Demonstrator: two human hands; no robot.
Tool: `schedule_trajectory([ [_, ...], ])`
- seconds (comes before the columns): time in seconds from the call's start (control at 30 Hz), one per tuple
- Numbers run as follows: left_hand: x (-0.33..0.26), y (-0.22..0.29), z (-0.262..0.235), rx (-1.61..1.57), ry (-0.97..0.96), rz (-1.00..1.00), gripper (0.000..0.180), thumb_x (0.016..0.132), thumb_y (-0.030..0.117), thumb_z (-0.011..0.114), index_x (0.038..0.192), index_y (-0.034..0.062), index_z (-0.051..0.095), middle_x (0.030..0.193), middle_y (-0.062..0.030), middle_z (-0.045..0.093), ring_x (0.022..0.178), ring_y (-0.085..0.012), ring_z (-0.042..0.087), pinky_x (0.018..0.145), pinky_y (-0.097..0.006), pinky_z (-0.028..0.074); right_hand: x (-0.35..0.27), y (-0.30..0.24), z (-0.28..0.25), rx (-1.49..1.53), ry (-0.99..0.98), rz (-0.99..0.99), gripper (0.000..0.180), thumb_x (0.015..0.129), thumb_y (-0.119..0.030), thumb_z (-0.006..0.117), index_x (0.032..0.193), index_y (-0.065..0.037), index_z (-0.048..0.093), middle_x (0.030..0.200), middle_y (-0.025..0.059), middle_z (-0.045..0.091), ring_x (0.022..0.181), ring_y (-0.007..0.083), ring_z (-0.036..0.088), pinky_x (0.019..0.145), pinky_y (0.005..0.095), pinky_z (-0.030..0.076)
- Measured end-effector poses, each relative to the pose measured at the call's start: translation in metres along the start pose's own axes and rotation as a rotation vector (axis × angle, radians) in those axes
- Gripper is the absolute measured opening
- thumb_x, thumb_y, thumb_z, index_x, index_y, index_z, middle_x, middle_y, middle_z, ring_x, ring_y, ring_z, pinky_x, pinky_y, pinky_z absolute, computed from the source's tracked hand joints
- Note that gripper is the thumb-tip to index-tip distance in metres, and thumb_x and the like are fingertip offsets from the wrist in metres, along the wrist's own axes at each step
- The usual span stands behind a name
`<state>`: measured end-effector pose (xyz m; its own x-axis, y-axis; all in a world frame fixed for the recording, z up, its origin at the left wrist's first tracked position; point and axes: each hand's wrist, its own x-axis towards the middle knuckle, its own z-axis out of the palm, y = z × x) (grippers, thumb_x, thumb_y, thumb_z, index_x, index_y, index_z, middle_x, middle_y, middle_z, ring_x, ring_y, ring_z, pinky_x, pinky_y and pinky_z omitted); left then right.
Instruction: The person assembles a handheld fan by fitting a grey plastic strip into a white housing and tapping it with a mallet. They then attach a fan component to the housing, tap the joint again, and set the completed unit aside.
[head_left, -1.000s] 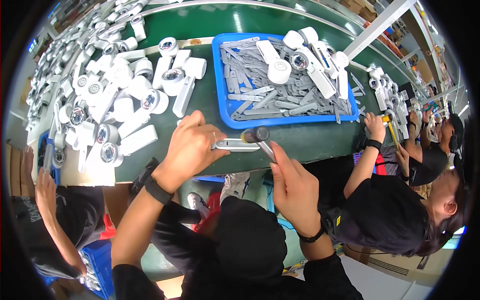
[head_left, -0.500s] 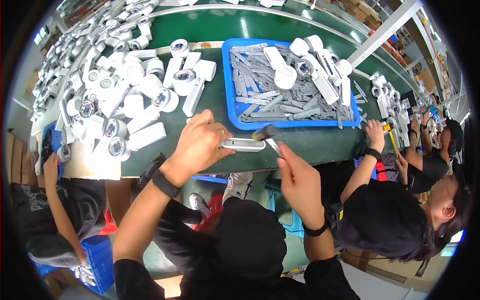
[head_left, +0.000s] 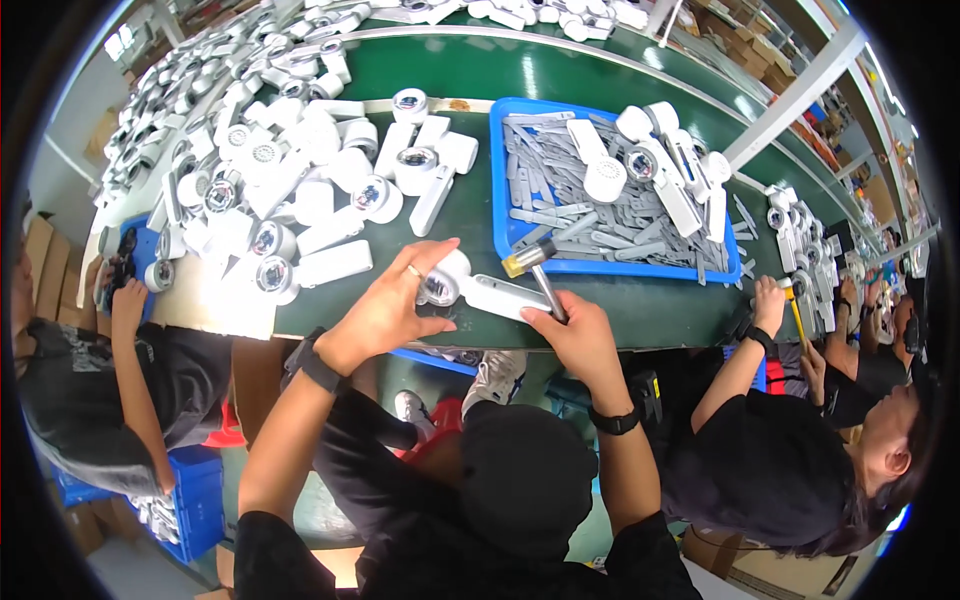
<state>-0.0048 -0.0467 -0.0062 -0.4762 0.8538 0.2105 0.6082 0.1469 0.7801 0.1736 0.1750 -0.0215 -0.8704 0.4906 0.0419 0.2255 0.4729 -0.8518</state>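
Note:
A white hair-dryer-shaped device [head_left: 505, 297], with a round head and a long flat handle, is held just over the green bench. My right hand [head_left: 583, 340] is closed round the metal shaft of a small hammer [head_left: 528, 258] with a yellow and dark head. That hand's thumb also presses on the end of the device's handle. Around the round head, my left hand [head_left: 385, 310] has its fingers and thumb spread apart. Whether its fingertips touch the head, I cannot tell.
A blue tray [head_left: 498, 190] of grey strips, with several white devices on top, lies beyond my right hand. White devices [head_left: 330, 190] are heaped at the left. Co-workers sit on both sides; the right one's hand [head_left: 768, 305] is near a yellow-handled tool [head_left: 797, 315].
The device has turned so its round head shows at my left hand. My left fingers have spread. The hammer has tilted upright, and my right hand now touches the device's handle.

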Motion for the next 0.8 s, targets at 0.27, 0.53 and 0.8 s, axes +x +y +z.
schedule_trajectory([
  [0.27, 0.002, 0.003, -0.002, 0.089, 0.109, -0.197, 0.045, 0.091, 0.023, 0.081, 0.128, 0.0030, 0.067, 0.115, -0.0140, 0.071, 0.082, -0.0209, 0.065, 0.076, -0.032, 0.054, 0.004, -0.019, -0.005, 0.345, -0.190, 0.556, 0.060, 0.103, -0.056, 0.060, 0.081, -0.001, 0.066, 0.051, -0.0028, 0.044, 0.039, 0.0067, 0.037, 0.038, 0.0265, 0.026],
  [0.53, 0.034, 0.025, -0.004, 0.466, -0.036, -0.457, 0.063, 0.097, 0.056, 0.063, 0.117, -0.0030, 0.072, 0.108, -0.0251, 0.070, 0.098, -0.0424, 0.068, 0.087, -0.047, 0.054, -0.012, -0.021, -0.018, 0.173, 0.126, 0.421, 0.049, 0.102, -0.048, 0.066, 0.102, 0.001, 0.072, 0.053, -0.0025, 0.047, 0.039, 0.0060, 0.040, 0.039, 0.0246, 0.029],
  [0.8, 0.024, 0.064, -0.024, -1.135, -0.128, -0.181, 0.077, 0.110, 0.058, 0.034, 0.154, -0.0052, 0.042, 0.160, -0.0183, 0.044, 0.128, -0.0261, 0.057, 0.108, -0.039, 0.046, -0.027, -0.056, -0.046, 0.488, -0.030, 0.213, 0.029, 0.106, -0.022, 0.063, 0.119, 0.002, 0.072, 0.068, 0.0040, 0.065, 0.039, 0.0017, 0.039, 0.038, 0.0210, 0.026],
])
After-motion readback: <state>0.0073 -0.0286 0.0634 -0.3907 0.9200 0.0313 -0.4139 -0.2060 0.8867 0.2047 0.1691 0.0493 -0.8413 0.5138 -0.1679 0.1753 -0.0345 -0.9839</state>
